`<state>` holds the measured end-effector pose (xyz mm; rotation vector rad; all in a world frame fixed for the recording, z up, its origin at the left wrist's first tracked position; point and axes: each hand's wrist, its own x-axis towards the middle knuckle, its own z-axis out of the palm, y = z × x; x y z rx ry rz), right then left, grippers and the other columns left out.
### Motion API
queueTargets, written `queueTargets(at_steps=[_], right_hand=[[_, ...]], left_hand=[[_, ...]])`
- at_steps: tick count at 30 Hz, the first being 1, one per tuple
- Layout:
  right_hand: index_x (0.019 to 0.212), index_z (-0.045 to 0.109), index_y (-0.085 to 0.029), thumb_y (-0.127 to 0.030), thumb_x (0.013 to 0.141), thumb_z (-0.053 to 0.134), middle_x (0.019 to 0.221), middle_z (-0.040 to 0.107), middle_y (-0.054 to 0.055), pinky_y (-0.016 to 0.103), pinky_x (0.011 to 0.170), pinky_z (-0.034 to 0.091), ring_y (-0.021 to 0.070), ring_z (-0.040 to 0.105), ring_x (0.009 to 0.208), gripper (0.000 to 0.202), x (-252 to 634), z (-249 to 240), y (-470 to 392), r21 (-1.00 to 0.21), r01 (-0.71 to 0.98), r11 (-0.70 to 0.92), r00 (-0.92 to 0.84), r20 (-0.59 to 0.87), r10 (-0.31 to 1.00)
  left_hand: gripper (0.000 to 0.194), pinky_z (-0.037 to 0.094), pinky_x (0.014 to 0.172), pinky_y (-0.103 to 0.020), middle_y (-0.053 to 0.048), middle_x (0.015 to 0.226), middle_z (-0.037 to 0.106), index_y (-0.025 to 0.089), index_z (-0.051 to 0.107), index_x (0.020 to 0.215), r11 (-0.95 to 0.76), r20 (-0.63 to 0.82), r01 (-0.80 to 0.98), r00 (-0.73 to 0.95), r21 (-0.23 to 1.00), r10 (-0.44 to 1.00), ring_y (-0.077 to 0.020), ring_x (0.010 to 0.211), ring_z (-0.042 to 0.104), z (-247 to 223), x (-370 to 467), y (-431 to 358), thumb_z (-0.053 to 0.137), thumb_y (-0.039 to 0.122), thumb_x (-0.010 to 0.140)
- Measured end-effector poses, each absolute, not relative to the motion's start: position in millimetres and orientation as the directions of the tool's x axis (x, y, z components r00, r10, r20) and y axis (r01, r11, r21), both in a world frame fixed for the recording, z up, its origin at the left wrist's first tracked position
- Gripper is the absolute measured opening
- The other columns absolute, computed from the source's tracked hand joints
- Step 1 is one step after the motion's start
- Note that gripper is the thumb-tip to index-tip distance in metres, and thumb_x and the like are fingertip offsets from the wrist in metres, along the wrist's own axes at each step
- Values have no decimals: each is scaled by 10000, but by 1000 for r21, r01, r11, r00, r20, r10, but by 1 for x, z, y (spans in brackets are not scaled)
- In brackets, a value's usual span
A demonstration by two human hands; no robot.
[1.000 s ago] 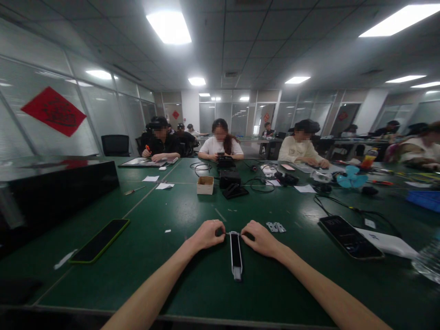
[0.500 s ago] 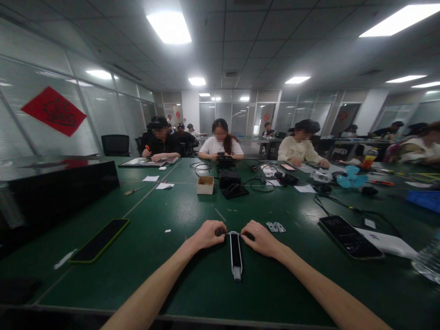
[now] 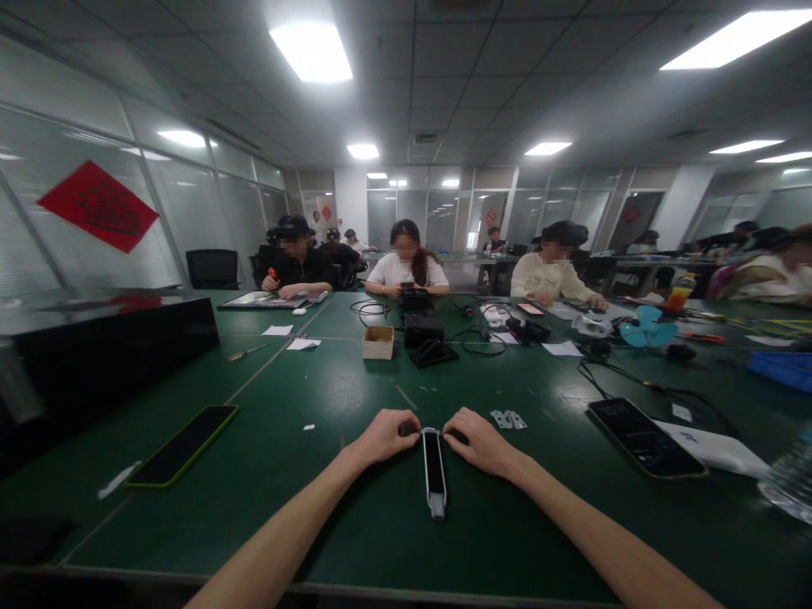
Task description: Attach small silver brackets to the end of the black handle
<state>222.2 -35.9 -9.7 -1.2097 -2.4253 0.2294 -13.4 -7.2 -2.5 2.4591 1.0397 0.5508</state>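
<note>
A long, narrow device with a black middle and a pale silver frame (image 3: 435, 469) lies on the green table, its blunt grey end towards me. My left hand (image 3: 388, 436) is at the left of its far end, thumb and forefinger pinched at the edge. On the opposite side my right hand (image 3: 477, 438) pinches the same far end, its fingers curled. What exactly the fingertips grip is too small to make out. Just beyond my right hand lie small silver metal plates (image 3: 508, 419).
A green-edged phone (image 3: 183, 446) lies at left, another phone (image 3: 645, 438) at right beside a white packet (image 3: 716, 450). Farther off stand a small open box (image 3: 378, 342), black devices with cables (image 3: 424, 331) and a blue fan (image 3: 648, 327). Several people sit across the table.
Both hands stay at the device's far end, with only slight shifts of the fingers. The fingertips sit a little closer to its sides; the device keeps its place.
</note>
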Motion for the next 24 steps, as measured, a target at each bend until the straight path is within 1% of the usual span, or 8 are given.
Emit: queueTargets(at_steps=[4, 8, 14, 17, 20, 24], right_hand=[[957, 632, -190, -276, 896, 473, 914, 621, 48, 321, 758, 449, 172, 535, 843, 191, 223, -9, -36, -333, 725, 603, -532, 284, 798], [959, 629, -196, -309, 886, 487, 929, 622, 48, 338, 779, 445, 181, 535, 863, 195, 226, -2, -37, -308, 727, 614, -545, 285, 788], [959, 623, -171, -266, 896, 446, 956, 630, 75, 372, 834, 424, 198, 536, 912, 210, 252, 8, -27, -242, 783, 573, -461, 393, 796], [949, 629, -165, -246, 885, 445, 948, 640, 81, 370, 823, 423, 204, 539, 907, 211, 268, 12, -22, -209, 823, 528, -413, 418, 809], [918, 646, -167, -238, 862, 457, 916, 648, 82, 360, 792, 422, 209, 541, 873, 209, 278, 13, -20, -178, 855, 488, -396, 383, 834], [879, 663, -188, -246, 839, 473, 883, 644, 69, 333, 769, 412, 204, 539, 844, 202, 281, 11, -19, -164, 870, 466, -418, 257, 871]], left_hand=[[168, 452, 674, -227, -13, 876, 651, 163, 643, 934, -634, 182, 592, 643, 498, 744, -124, 720, 572, 3, -11, -12, 556, 272, 840], [187, 453, 673, -230, -17, 904, 646, 162, 628, 960, -624, 174, 597, 637, 505, 751, -124, 723, 572, 6, -10, -15, 551, 292, 851], [200, 447, 673, -234, -15, 960, 633, 167, 610, 987, -631, 168, 588, 650, 506, 741, -126, 741, 571, 6, -14, -14, 549, 299, 850], [172, 442, 689, -237, -9, 939, 629, 174, 605, 965, -666, 202, 580, 664, 470, 720, -130, 760, 572, 4, -15, -13, 557, 283, 842], [150, 437, 698, -239, -12, 895, 623, 176, 600, 948, -700, 233, 595, 672, 396, 703, -143, 787, 577, 1, -15, -12, 562, 262, 831], [140, 441, 712, -247, -15, 888, 622, 180, 592, 937, -718, 246, 612, 678, 333, 692, -153, 803, 583, 0, -15, -10, 548, 258, 829]])
